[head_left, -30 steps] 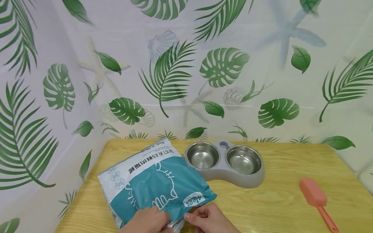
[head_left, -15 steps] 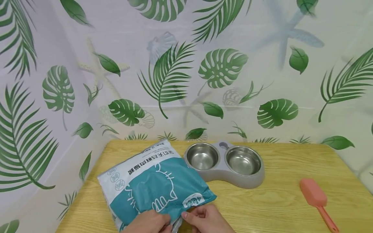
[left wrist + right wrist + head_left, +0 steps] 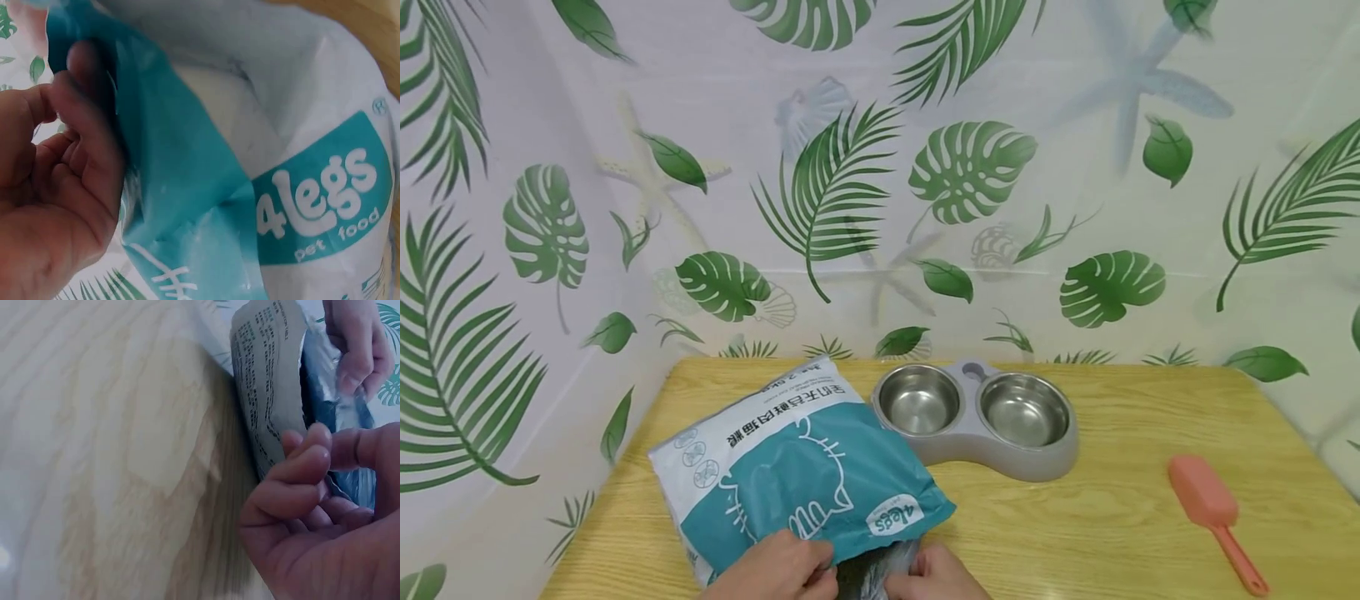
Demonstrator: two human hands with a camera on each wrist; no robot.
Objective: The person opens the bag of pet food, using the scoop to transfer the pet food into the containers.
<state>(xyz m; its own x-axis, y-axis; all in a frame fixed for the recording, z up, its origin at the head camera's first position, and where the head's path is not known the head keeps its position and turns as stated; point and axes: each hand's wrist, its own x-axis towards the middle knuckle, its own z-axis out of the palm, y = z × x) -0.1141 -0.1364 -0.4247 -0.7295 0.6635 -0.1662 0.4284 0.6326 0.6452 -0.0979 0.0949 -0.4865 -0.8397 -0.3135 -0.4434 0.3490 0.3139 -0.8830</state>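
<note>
A teal-and-white pet food bag (image 3: 820, 475) lies on the table with its print upside down in the head view. At its near end the mouth gapes, showing silvery lining (image 3: 887, 567) and a dark inside. My left hand (image 3: 782, 567) grips the upper edge of the mouth; in the left wrist view the fingers of that hand (image 3: 75, 162) are curled at the teal rim. My right hand (image 3: 940, 575) pinches the mouth at its right corner. From the right wrist view, the right hand (image 3: 306, 519) holds the edge beside the bag's printed back panel (image 3: 269, 381).
Behind the bag's right side stands a grey double feeder (image 3: 977, 433) with two steel bowls, the left one (image 3: 917, 400) close to the bag. A coral scoop (image 3: 1206, 492) lies at the right of the wooden table (image 3: 1112, 533). A leaf-patterned cloth (image 3: 880, 208) hangs behind.
The bag's mouth has spread wider, so its lining and dark inside now show between the hands. My right hand has shifted slightly toward the near edge. Feeder and scoop stay put.
</note>
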